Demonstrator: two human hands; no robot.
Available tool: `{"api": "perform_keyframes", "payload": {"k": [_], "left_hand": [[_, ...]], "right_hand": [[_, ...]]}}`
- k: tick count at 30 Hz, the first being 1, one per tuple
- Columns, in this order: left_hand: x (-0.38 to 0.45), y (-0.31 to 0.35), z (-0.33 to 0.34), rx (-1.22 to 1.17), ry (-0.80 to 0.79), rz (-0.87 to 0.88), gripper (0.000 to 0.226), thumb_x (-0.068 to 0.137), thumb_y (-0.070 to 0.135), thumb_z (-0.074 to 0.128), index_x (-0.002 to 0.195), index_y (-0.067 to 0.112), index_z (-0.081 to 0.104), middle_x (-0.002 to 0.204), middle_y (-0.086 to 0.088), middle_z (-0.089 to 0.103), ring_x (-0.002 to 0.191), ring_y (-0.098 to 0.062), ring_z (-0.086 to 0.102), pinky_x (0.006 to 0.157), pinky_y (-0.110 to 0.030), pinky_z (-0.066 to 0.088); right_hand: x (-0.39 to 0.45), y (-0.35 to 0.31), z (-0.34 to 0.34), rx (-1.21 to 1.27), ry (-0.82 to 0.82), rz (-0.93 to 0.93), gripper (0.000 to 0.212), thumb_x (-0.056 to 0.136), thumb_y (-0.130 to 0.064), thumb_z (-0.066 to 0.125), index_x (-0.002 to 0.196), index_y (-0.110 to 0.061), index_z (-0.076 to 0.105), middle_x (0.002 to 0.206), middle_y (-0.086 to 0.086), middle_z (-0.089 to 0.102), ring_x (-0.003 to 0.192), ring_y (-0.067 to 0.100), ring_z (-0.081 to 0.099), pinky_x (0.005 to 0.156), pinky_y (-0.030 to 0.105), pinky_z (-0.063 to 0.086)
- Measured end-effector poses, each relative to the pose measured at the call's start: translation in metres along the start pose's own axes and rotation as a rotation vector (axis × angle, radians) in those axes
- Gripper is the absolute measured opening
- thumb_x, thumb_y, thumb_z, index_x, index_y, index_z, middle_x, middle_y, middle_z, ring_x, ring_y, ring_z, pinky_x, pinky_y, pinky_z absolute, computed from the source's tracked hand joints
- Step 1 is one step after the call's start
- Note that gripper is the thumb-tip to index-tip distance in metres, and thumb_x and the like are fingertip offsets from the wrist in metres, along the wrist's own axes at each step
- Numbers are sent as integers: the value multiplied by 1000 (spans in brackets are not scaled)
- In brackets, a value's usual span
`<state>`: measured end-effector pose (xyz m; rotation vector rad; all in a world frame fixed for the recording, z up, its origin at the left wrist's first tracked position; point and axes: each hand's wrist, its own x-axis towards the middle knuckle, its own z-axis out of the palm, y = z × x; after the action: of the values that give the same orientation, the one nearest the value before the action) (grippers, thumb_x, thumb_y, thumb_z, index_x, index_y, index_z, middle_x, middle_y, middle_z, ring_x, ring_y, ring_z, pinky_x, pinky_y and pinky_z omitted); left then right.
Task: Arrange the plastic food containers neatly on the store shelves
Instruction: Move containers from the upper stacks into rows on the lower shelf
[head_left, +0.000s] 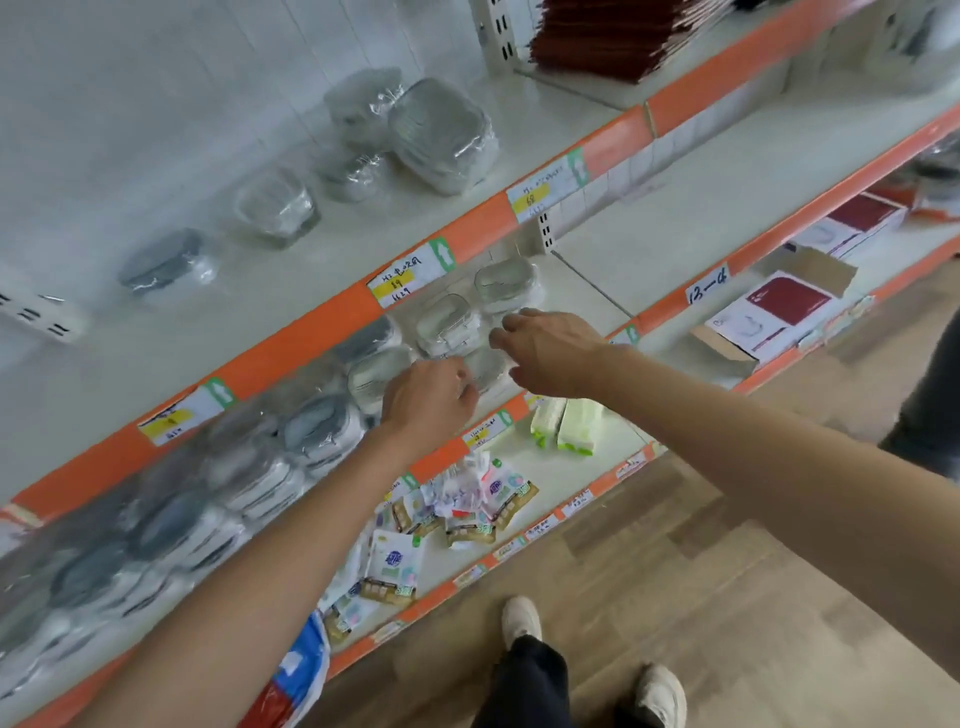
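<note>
Clear plastic food containers in shrink wrap fill the middle shelf (587, 291) in rows, some with grey lids (317, 426), some clear (447, 319). My left hand (426, 402) reaches in with its fingers curled on the left side of a small clear container (485, 366) near the shelf's front edge. My right hand (550, 353) comes from the right, with fingers above and thumb below that same container. More wrapped containers (441, 135) stand on the top shelf (322, 280), spaced apart.
Orange shelf edges carry price labels (400, 283). The bottom shelf (597, 441) holds small sachets (467, 499) and green-white packs (563, 423). Red-and-white boxes (779, 312) lie to the right. My feet (522, 621) are on the wooden floor, and another person's leg (930, 395) is at the right.
</note>
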<state>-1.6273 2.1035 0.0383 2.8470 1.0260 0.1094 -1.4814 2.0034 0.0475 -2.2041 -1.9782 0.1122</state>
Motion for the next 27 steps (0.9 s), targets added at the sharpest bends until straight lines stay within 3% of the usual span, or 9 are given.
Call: {"api": "perform_keyframes", "payload": {"k": [5, 8, 14, 20, 27], "left_hand": [[14, -9, -60, -38, 167, -42, 15, 86, 25, 55, 87, 19, 69, 84, 1, 69, 82, -23, 63, 59, -27, 40], [17, -24, -87, -123, 247, -70, 13, 85, 24, 58, 86, 18, 69, 83, 0, 69, 82, -23, 63, 67, -32, 48], [22, -101, -119, -221, 424, -196, 10, 84, 17, 59, 86, 13, 68, 90, -5, 62, 88, -23, 58, 76, -31, 43], [49, -201, -146, -215, 416, -317, 36, 86, 17, 61, 120, 5, 58, 124, -14, 51, 121, -29, 45, 99, -36, 37], [80, -292, -147, -164, 354, -356, 52, 87, 21, 61, 133, 3, 44, 138, -13, 41, 130, -30, 36, 104, -37, 34]], "right_hand": [[20, -20, -36, -3, 71, -37, 36, 90, -20, 53, 125, -14, 48, 120, 5, 50, 120, 22, 44, 72, 32, 39], [36, -25, -55, -9, 101, -51, 38, 89, -20, 53, 126, -14, 49, 122, 6, 50, 121, 23, 44, 78, 35, 45], [89, -54, -75, -109, 160, -130, 40, 91, -22, 52, 129, -12, 48, 124, 8, 47, 119, 24, 40, 84, 36, 40], [166, -87, -83, -181, 129, -196, 48, 94, -32, 49, 137, -15, 41, 133, 4, 43, 126, 20, 35, 97, 33, 34], [258, -108, -73, -212, 69, -139, 49, 94, -36, 48, 137, -15, 40, 138, 3, 40, 129, 20, 33, 102, 32, 32]]}}
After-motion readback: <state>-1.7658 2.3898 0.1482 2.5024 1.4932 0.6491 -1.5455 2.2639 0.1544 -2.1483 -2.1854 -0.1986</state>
